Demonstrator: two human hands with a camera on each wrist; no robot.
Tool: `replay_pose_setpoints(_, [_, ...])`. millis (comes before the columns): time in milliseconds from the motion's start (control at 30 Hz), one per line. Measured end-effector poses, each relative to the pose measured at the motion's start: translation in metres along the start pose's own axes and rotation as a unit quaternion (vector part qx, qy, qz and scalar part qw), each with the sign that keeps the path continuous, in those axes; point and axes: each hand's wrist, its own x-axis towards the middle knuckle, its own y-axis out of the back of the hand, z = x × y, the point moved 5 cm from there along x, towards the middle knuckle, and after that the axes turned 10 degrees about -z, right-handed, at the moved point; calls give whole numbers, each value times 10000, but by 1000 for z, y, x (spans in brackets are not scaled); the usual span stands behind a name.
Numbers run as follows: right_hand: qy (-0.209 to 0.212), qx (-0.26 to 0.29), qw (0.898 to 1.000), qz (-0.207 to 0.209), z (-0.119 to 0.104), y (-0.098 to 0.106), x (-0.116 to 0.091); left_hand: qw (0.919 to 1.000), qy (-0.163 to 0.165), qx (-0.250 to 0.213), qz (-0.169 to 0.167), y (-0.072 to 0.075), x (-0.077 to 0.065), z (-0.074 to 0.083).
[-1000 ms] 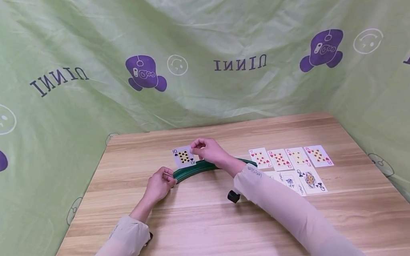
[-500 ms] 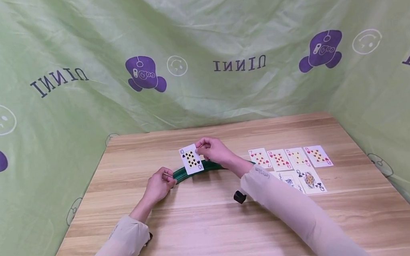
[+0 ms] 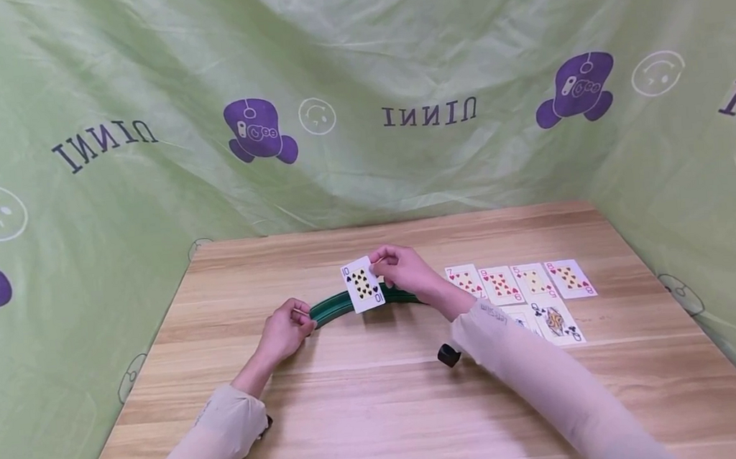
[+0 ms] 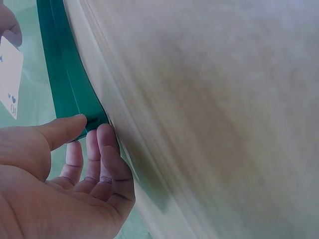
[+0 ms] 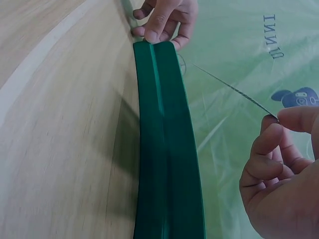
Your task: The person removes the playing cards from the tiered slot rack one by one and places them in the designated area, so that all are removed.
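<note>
My left hand (image 3: 287, 331) pinches the left end of a curved green card holder (image 3: 332, 309) between thumb and fingers, plain in the left wrist view. A long groove runs along the holder (image 5: 159, 124) in the right wrist view. My right hand (image 3: 406, 271) pinches a ten of spades (image 3: 364, 285) by its upper right edge. The card faces the head camera, slightly tilted, and overlaps the holder in that view. Seen from the right wrist, the card (image 5: 234, 89) is edge-on and apart from the holder. My right forearm hides the holder's right end.
To the right, face-up cards lie in two rows on the wooden table (image 3: 357, 418). The back row has a seven (image 3: 465, 281), a nine (image 3: 501, 286), a five (image 3: 532, 283) and an eight (image 3: 570, 278). A queen (image 3: 555, 321) is in front; my sleeve covers its neighbours.
My right hand has moved right along the holder with the ten of spades, and the card has turned more upright. My left hand stays on the holder's end.
</note>
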Motion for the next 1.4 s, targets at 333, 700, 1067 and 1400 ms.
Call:
replay_pose_setpoints(333, [-77,-28,9999,98,5,19,-11,10000,-29,38,32,3,0,2])
replay_pose_setpoints(700, [-49,0,9999,153,10,37,-28,10000,-79,10,6,4,0,4])
replay_pose_setpoints(1067, [-171,-90,9992,345,26,62,-51,10000,-5,0,-23,2,-3,1])
replay_pose_setpoints(1400, [-253,-275,9981,487,26,77,-64,10000,1,18,13,0,-2,0])
